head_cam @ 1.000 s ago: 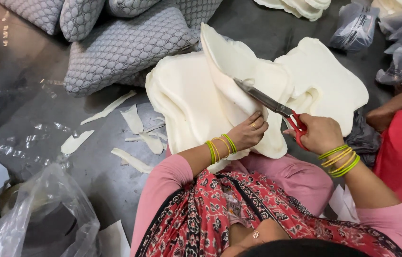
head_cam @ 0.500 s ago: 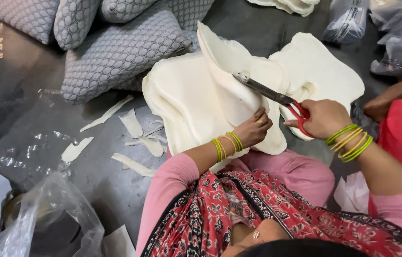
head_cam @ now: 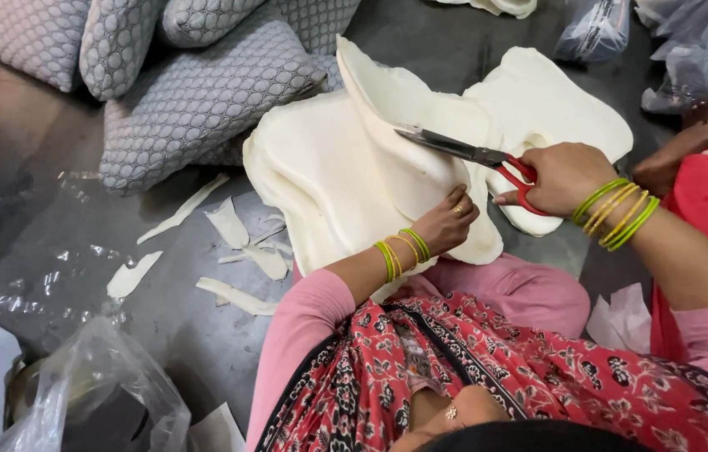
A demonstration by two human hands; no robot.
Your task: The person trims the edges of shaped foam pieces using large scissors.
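Landmark: the foam sheet (head_cam: 345,176), cream, lying on the dark floor (head_cam: 161,335) and over the person's pink-trousered lap.

Near edge of foam: left hand (head_cam: 446,224) presses on it, fingers (head_cam: 464,211) curled together, clamped on a raised foam flap. Green and yellow bangles on that wrist.

Right of the foam's middle: right hand (head_cam: 563,177) grips the scissors (head_cam: 475,155), fingers closed through the red handles. Blades slightly parted, tips pointing left into the upright flap, touching it. Bangles on this wrist too.

Left of foam, on the floor: foam offcuts (head_cam: 232,230), thin strips and scraps, scattered, just beside the sheet's edge.

Far left of foam, nearest the camera: clear plastic bag (head_cam: 77,393), crumpled.

Right of foam: another person's hand (head_cam: 689,142) rests near the sheet's right lobe, red sleeve below it.

Beyond foam, upper left: grey quilted cushions (head_cam: 195,100), piled, one touching the sheet's far edge.

Beyond foam, upper right: more plastic bags (head_cam: 689,50), well apart from the hands.
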